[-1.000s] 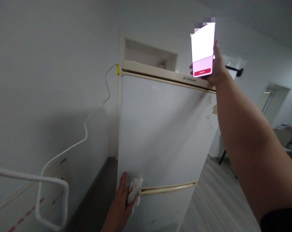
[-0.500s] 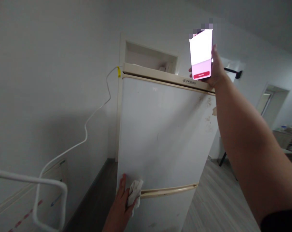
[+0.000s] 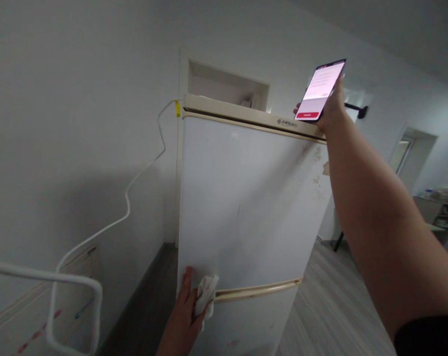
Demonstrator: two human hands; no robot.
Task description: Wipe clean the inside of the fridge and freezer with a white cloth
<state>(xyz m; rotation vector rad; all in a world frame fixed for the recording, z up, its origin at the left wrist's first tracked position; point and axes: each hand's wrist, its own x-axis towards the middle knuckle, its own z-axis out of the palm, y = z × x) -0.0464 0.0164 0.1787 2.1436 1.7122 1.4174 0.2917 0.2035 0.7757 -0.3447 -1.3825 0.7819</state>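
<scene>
Phone (image 3: 322, 89) high in outstretched right hand (image 3: 334, 106); left hand (image 3: 182, 316) low.

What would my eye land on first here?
Probably the glowing phone, held up at the upper right in the right-hand grip, its screen bright against the dim room. Next comes the white fridge filling the middle, with brownish stains near its upper right corner. Below, towards its left edge, the left-hand grip holds a crumpled white cloth or tissue.
</scene>
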